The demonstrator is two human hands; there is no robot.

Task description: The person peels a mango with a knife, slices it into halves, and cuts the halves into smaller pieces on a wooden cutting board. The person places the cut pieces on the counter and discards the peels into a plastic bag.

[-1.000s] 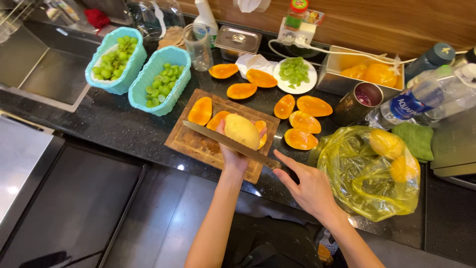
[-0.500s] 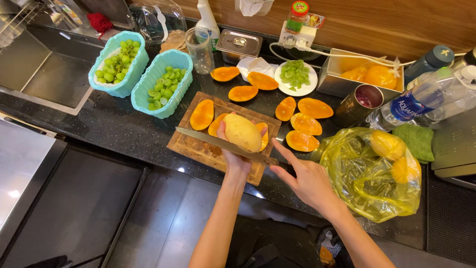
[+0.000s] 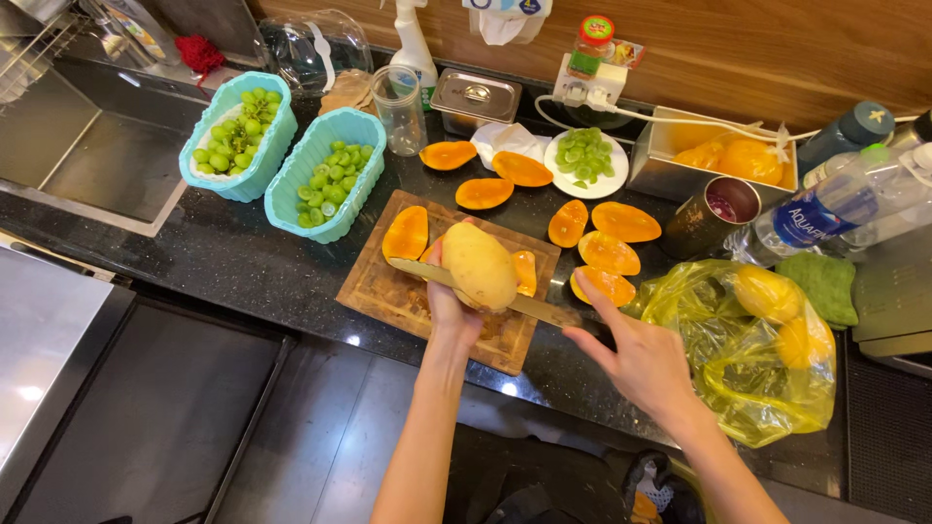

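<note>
Left hand (image 3: 452, 309) mostly hidden behind gripped mango (image 3: 480, 264), knife (image 3: 485, 292) handle lost under curled right hand (image 3: 636, 357), over cutting board (image 3: 449, 279) on dark speckled bench (image 3: 194, 257), sink (image 3: 87, 155) cut off.

Two turquoise baskets (image 3: 328, 173) of green grapes; white plate (image 3: 586, 160) of green slices; metal sink (image 3: 92, 146); yellow plastic bag (image 3: 748, 359); water bottle (image 3: 825, 209).

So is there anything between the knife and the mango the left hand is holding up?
No, nothing visible. The left hand holds the mango above the wooden cutting board, and the knife in the right hand already lies against the fruit's lower side. The cut mango halves lie off to the side.
</note>
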